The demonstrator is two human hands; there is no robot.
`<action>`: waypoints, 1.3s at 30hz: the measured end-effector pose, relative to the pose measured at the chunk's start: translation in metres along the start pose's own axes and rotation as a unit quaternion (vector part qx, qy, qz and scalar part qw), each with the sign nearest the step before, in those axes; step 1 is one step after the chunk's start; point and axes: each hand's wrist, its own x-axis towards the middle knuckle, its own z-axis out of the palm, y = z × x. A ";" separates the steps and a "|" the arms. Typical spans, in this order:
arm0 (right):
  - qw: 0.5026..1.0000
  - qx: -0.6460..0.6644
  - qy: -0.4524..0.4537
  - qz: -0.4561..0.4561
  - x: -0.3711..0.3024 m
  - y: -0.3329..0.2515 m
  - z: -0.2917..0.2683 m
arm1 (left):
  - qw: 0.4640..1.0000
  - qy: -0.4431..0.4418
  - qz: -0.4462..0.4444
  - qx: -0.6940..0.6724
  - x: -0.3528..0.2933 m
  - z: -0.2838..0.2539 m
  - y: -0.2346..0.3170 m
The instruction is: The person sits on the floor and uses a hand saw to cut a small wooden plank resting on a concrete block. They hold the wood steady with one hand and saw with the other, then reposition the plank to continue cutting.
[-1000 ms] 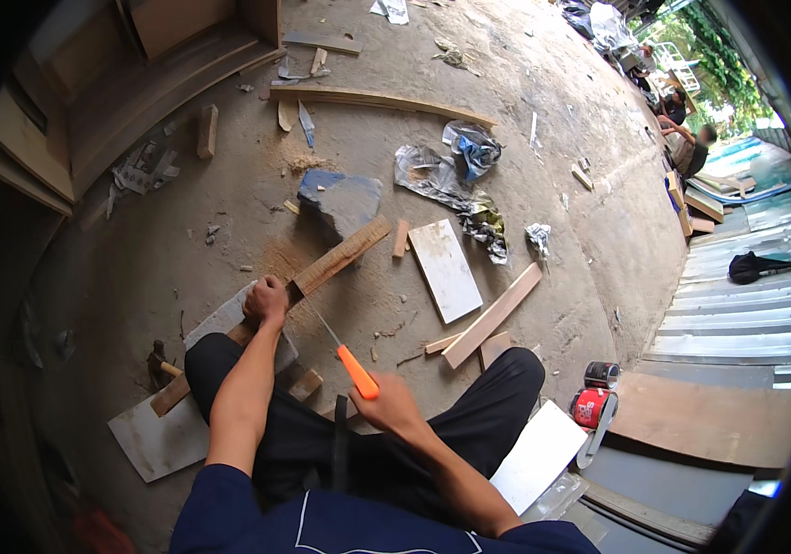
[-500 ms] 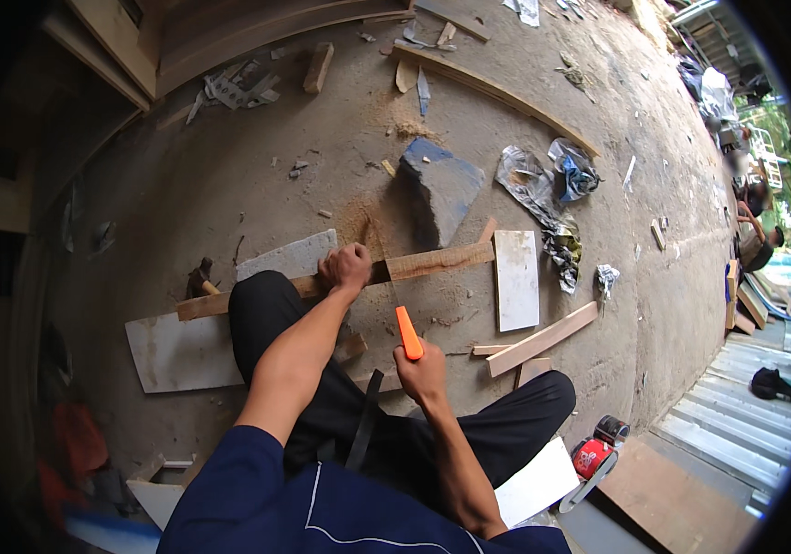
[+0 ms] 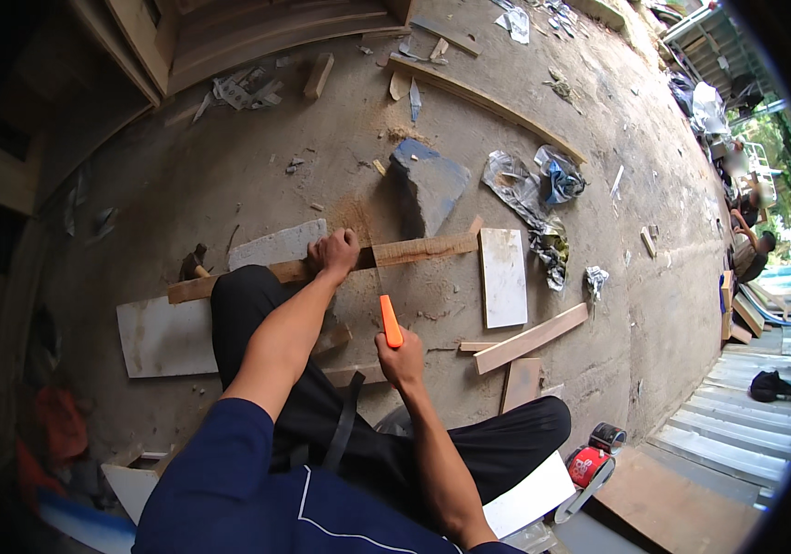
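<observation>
Two hands sit apart: the left hand [image 3: 335, 253] clamped on the wooden plank [image 3: 425, 249] beside the left knee [image 3: 246, 284], the right hand [image 3: 401, 358] gripping the orange-handled saw [image 3: 391, 321]. Firm downward pressure and straight, even strokes should suit best.

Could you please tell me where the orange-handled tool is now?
In the head view, the orange-handled tool is near the centre, in the right hand, its handle below the wooden bar.
</observation>
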 end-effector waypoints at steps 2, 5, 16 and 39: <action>0.999 0.020 0.004 -0.026 -0.007 0.019 0.005 | 0.999 -0.039 0.029 0.016 0.000 -0.007 -0.004; 0.997 0.058 0.022 -0.053 -0.021 0.057 0.005 | 0.983 -0.154 0.096 0.031 -0.016 -0.033 0.008; 0.994 0.043 0.008 -0.104 -0.014 0.063 0.007 | 0.944 -0.119 0.302 0.059 0.004 -0.054 -0.026; 0.999 0.052 -0.001 -0.012 0.004 -0.031 -0.088 | 0.968 -0.054 0.223 0.105 -0.028 -0.028 -0.019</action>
